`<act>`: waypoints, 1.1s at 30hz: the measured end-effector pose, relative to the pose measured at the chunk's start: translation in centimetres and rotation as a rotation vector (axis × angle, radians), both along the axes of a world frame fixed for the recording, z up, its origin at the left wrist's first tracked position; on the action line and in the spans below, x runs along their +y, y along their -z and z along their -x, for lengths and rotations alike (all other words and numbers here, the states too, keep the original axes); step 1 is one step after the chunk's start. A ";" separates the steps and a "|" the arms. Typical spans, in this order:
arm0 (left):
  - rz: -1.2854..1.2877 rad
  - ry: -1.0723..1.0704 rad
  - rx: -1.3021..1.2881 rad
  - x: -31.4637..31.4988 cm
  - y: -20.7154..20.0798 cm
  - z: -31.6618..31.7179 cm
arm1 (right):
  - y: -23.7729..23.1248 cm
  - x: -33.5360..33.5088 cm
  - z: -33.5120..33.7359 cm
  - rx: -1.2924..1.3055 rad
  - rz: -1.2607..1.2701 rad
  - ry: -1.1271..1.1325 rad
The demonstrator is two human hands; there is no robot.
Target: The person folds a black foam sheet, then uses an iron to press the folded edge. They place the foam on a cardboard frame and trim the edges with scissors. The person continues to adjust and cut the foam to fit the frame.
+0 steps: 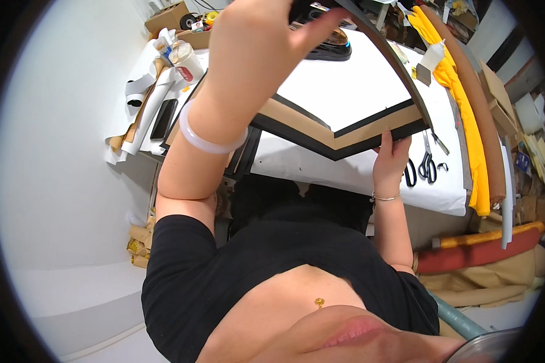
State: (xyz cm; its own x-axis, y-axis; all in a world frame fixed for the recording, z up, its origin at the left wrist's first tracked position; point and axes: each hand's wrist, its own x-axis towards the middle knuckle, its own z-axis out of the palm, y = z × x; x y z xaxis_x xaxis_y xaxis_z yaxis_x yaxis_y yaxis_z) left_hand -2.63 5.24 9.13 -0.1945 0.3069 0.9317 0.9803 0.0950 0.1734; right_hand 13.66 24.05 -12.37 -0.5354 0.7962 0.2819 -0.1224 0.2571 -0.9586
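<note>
A long black-edged strip piece with a tan middle is raised above the white-covered table. Its lower part bends into a V, and a narrow black band curves upward along its right side. My right hand pinches the lower right part, thumb and fingers on the strip's edge. High in the view, my left hand reaches over the table, its thumb stretched against the upper end of the black band. The top edge of the view cuts off its other fingers. My left forearm covers part of the strip's left side.
Black-handled scissors lie right of my right hand. A phone, paper rolls and a white tub are at the left. A black device sits behind. Yellow fabric and a brown roll line the right edge.
</note>
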 end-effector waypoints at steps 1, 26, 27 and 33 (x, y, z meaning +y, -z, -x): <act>-0.006 -0.004 -0.032 -0.3 0.0 0.1 | -0.1 0.4 -0.1 0.012 -0.070 -0.001; -0.230 0.196 -0.506 -2.7 12.5 5.1 | -1.8 3.6 -1.0 -0.186 -0.687 0.241; -0.245 0.179 -0.483 -2.9 12.9 5.3 | -1.6 3.7 -1.0 -0.182 -0.716 0.243; -0.249 0.191 -0.592 -3.1 15.7 4.9 | 0.4 4.4 -1.3 -0.224 -0.864 0.215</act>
State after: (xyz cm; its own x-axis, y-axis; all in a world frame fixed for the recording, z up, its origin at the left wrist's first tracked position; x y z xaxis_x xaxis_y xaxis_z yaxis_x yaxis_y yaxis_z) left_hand -7.48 2.17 -6.58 -0.6580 0.1761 0.7321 0.7087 -0.1837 0.6812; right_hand 14.94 28.45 -12.78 -0.5138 0.4462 0.7327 0.1771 0.8909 -0.4183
